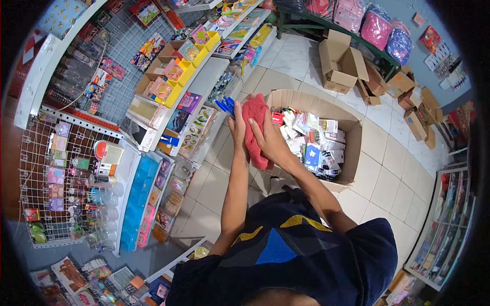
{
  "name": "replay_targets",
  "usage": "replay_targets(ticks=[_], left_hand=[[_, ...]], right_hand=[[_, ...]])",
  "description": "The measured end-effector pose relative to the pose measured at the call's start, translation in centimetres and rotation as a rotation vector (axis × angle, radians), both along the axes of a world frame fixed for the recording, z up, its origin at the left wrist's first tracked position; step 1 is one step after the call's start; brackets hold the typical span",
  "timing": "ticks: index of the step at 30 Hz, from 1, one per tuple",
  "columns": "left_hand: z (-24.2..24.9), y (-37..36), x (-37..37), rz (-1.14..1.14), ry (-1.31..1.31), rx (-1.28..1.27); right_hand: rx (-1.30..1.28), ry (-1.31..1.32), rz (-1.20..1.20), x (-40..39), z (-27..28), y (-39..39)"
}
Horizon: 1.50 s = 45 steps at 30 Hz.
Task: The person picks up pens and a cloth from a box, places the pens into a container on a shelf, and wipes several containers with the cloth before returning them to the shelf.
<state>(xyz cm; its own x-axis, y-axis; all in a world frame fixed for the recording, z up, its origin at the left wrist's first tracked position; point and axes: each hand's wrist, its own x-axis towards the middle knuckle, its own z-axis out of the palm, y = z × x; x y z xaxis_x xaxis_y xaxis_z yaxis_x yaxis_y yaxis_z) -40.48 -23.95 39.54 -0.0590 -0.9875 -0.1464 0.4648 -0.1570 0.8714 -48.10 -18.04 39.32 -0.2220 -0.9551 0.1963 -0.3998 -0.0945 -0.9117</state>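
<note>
A crumpled red cloth point(258, 115) is held in front of my body, between my two hands. My left hand point(238, 133) is closed around several blue pens point(225, 105) whose ends stick out past the fingers, and it presses against the cloth's left side. On the other side, my right hand point(270, 140) grips the cloth with its fingers over the top. Part of the cloth hides the left hand's inner side. Just right of my hands, on the floor, a large open cardboard box point(349, 148) holds many small packaged goods.
Shelves on the left carry yellow bins point(190, 69), blue trays point(140, 191) and packaged stationery. Empty cardboard boxes point(339, 64) stand on the tiled floor behind the large box. Wrapped backpacks point(376, 28) line a rack at the back. A display case point(441, 224) is at right.
</note>
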Motion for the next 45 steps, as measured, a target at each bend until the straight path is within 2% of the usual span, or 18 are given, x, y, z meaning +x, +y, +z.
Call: replay_targets(ticks=[3, 5, 9, 13, 15, 16, 17, 19, 20, 24, 27, 31, 32, 35, 36, 39, 43, 45], left_hand=[[-3.1, -1.6, 0.3, -0.071, -0.022, -0.043], [-6.1, -3.5, 0.4, 0.039, -0.103, -0.135], [-0.7, -2.4, 1.5, -0.083, 0.202, -0.056], [-0.4, -1.5, 3.3, -0.323, -0.029, 0.004], [-0.9, -0.2, 2.1, -0.48, -0.191, 0.013], [-1.1, 0.1, 1.6, -0.513, -0.327, -0.005], [-7.9, -0.4, 0.2, -0.201, -0.72, -0.452], [-6.6, 0.7, -0.5, -0.384, -0.627, -0.576], [-5.5, 1.0, -0.2, -0.438, -0.576, -0.601], [-6.6, 1.3, 1.2, -0.574, -0.802, -0.645], [-7.7, 2.1, 1.4, -0.538, -0.716, -0.664], [-7.4, 2.9, 1.4, -0.706, -0.67, -0.438], [-7.6, 3.4, 1.3, -0.609, -0.655, -0.583], [-8.3, 2.9, 1.5, -0.995, -0.746, 0.02], [-5.9, 5.0, 1.6, -1.033, -0.485, 0.102], [-6.5, 8.1, 2.9, -1.011, -0.383, 0.171], [-10.9, 7.6, 6.2, -0.607, -0.077, 0.471], [-11.4, 7.3, 7.7, -0.491, 0.067, 0.379]], right_hand=[[0.047, 0.097, -0.014, -0.2, -0.5, 0.8], [0.143, 0.171, -0.03, -0.6, -0.3, 1.7], [-0.082, 0.004, -0.238, -3.0, -3.5, 3.2], [-0.234, -1.089, -0.227, -5.6, -2.2, 2.1], [-0.097, -1.254, -0.006, -6.7, -3.2, 1.1], [0.022, -0.945, -0.049, -6.6, -3.8, 0.0], [-0.008, -0.748, -0.055, -5.3, -3.1, -0.6], [-0.209, -0.47, -0.063, -2.6, -0.6, -1.4], [-0.245, -0.59, -0.053, -2.8, -1.2, -2.0], [-0.288, -0.513, -0.086, -2.2, -2.7, -2.1], [-0.253, -0.637, -0.099, -2.0, -3.4, -2.1], [-0.284, -0.589, -0.174, -2.6, -4.5, -2.0], [-0.288, -0.588, -0.185, -2.9, -4.4, -1.9], [-0.313, -0.566, -0.387, -4.8, -5.1, -2.8], [-0.36, -0.703, -0.457, -6.9, -5.1, -3.5], [-0.406, -0.802, -0.489, -15.4, -3.8, -4.2], [-0.326, -0.504, -0.45, -18.1, -1.6, -1.6], [-0.166, -0.27, -0.385, -18.1, -4.2, -0.2]])
